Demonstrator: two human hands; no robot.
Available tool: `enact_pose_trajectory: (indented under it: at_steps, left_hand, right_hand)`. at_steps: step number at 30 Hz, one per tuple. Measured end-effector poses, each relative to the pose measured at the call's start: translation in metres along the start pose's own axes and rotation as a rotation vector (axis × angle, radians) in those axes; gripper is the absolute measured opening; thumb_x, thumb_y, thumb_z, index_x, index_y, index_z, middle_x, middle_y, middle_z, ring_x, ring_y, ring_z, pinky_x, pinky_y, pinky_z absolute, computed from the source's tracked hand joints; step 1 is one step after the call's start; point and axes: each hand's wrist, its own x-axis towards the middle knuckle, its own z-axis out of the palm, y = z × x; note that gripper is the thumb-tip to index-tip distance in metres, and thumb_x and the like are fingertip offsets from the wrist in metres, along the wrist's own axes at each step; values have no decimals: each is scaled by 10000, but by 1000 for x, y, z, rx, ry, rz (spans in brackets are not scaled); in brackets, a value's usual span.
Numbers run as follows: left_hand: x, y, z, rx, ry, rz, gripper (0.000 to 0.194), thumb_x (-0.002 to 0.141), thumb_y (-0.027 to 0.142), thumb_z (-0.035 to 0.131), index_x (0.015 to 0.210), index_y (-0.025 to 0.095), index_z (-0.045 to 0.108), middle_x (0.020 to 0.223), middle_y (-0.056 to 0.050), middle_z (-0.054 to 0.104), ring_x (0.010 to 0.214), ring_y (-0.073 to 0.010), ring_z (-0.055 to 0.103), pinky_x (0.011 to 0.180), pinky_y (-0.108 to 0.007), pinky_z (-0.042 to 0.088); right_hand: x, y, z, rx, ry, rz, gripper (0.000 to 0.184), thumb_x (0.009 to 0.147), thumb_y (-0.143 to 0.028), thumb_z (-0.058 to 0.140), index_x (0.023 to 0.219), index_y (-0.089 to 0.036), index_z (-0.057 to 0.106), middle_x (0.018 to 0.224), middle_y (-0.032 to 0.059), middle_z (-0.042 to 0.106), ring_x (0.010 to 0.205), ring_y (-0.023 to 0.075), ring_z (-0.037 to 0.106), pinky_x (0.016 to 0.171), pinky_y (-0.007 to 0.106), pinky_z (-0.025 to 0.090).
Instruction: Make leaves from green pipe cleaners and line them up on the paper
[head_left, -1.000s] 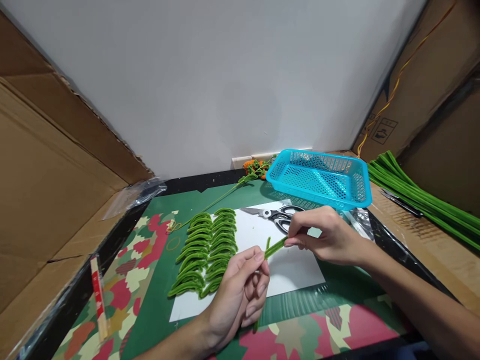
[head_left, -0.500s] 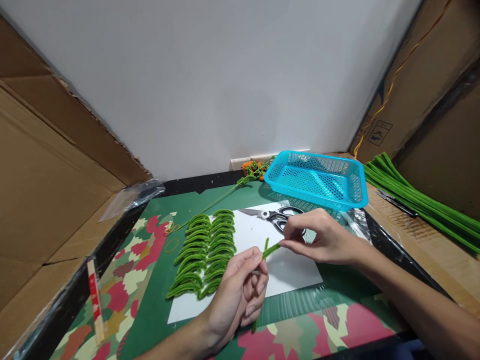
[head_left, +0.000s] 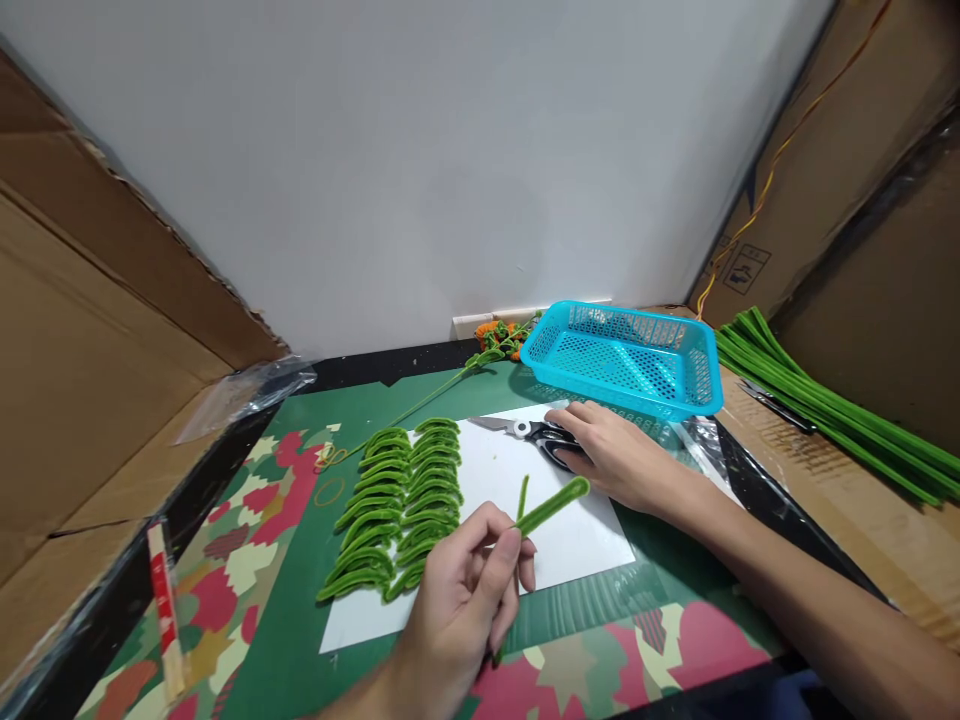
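A folded green pipe cleaner (head_left: 553,508) is pinched between the thumb and fingers of my left hand (head_left: 469,590). Its doubled end points up to the right, a thin end sticks up beside it, and a tail shows below the hand. My right hand (head_left: 611,455) lies over the black handles of the scissors (head_left: 534,430), fingers at the upper loop and thumb by the lower one. The blades point left on the white paper (head_left: 592,550). Two columns of bent green pipe cleaner pieces (head_left: 371,515) lie on the paper's left side.
A blue plastic basket (head_left: 622,365) stands at the back right. Right of it lie a bundle of long green pipe cleaners (head_left: 840,410) and a dark pointed tool (head_left: 776,405). An orange-and-green flower stem (head_left: 487,355) lies behind. Cardboard walls (head_left: 112,280) flank the table.
My right hand has let go of the pipe cleaner and moved back onto the scissors' handles. The left hand still holds the pipe cleaner, its rounded doubled end now in sight. The view has shifted slightly.
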Motion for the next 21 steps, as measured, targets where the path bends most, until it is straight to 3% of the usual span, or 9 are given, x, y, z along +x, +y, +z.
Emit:
enact_pose_trajectory:
  at_steps: [7,10,16,21]
  left_hand:
    - [2,7,-6,82,115,75,406,1032,554,602,874,180,630,710,-5,641,400,-24,413,412,-175,292]
    - [12,18,-16,58,201,119,395,1023,534,628,847,180,639,684,0,638,406,-38,438,393,-159,291]
    - [32,44,-41,-2,435,266,336,994,483,674,823,198,626,612,35,588,439,-73,447,361,-137,326]
    - [40,53,-54,-18,497,321,301,992,414,654,791,192,623,585,33,564,431,-75,419,352,-139,317]
  right_hand:
    - [2,-2,5,-44,18,73,361,1018,-128,534,1377,-162,507,1207,146,674,1065,315,609,848,415,483]
    - [3,-5,4,-20,51,149,354,1036,-81,412,1367,-169,499,1095,117,706,981,284,628,747,366,458]
    - [2,-19,-2,-153,46,-43,275,1057,-162,447,1302,-170,571,1125,142,671,999,310,588,838,431,460]
    - [-5,-20,-19,29,-38,-58,314,1032,-286,554,1327,-181,556,1120,119,669,1025,300,618,853,424,480]
